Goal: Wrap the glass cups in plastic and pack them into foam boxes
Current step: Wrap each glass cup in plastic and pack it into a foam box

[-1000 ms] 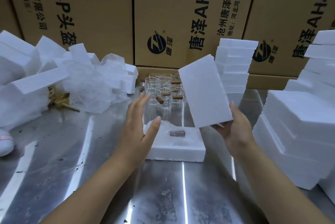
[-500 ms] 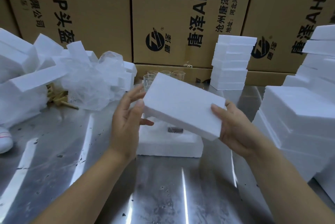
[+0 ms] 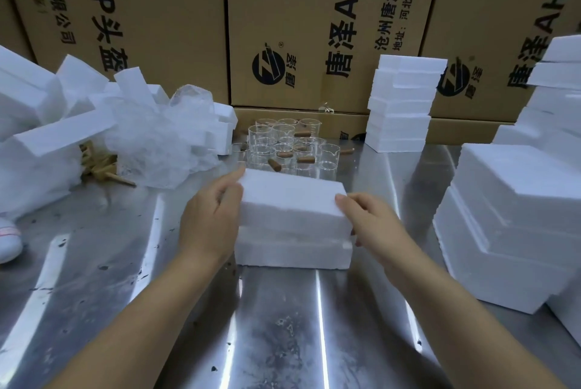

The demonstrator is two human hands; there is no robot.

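The white foam lid slab point(image 3: 292, 196), tilted in the air half a second ago, now lies flat on the white foam box base point(image 3: 292, 251). The left hand point(image 3: 210, 218) and right hand point(image 3: 372, 223) grip its two ends, fingers curled over the edges. The box sits mid-way across the shiny steel table point(image 3: 283, 332), with clear glass cups point(image 3: 283, 145) grouped behind it toward the far edge.

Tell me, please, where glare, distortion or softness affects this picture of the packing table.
In the head view, white glare streaks cross the shiny steel table; in the same view the wide lens tilts the brown cardboard cartons; there too the clear glass cups look soft.
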